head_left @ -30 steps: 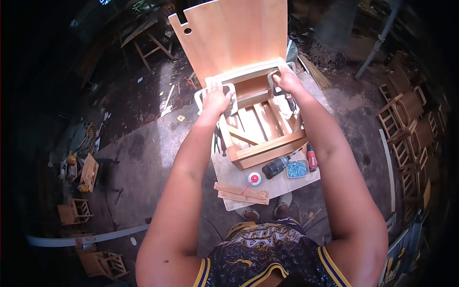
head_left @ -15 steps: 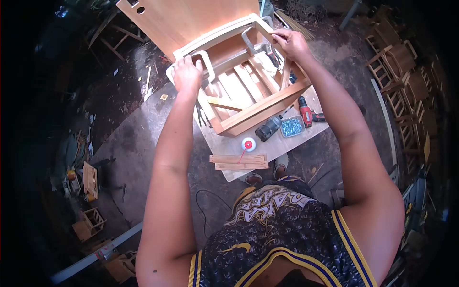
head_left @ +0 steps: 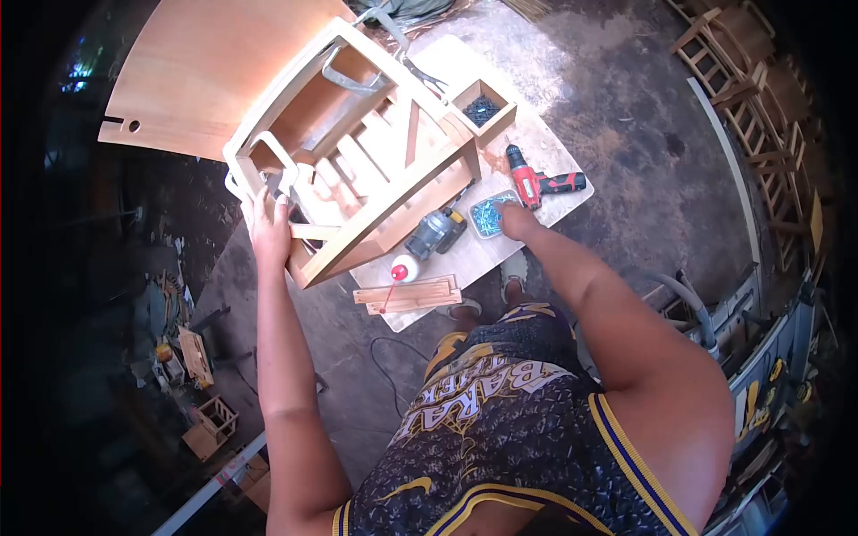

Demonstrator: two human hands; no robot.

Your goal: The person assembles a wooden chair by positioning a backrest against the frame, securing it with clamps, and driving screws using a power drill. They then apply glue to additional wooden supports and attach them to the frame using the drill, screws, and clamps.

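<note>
At the bottom of the frame is the wearer's dark, yellow-trimmed jersey (head_left: 500, 429). Just above, near the worktop's (head_left: 527, 125) front edge, lie thin wooden strips (head_left: 409, 296) with a red-capped bottle (head_left: 405, 268) beside them; a knock could probably tip the bottle, since it stands tall on a small base.

Right of centre, the right hand (head_left: 514, 220) reaches into a clear tub (head_left: 477, 225) of screws (head_left: 485, 215). Its fingertips are hidden, so whether they hold a screw cannot be told. The tub looks light; a wrist catching its rim could spill it. A red drill (head_left: 529, 186) lies just to its right, and a grey power tool (head_left: 435, 232) to its left, its bit angled up and right; a sleeveless forearm sweeping across might brush either one.

Farther off, left of and above centre, sits the wooden frame (head_left: 384, 210). The left hand (head_left: 271, 230) curls its fingers narrowly around the frame's left side, close to a pale clamp (head_left: 281, 154); how firmly cannot be told. With only one hand there, the frame could twist if pushed, or shift if a clamp is loose.

A second clamp (head_left: 349, 84) shows higher up. A broad panel (head_left: 214, 71) fills the upper left; bumping its overhanging end could lever the frame askew.
</note>
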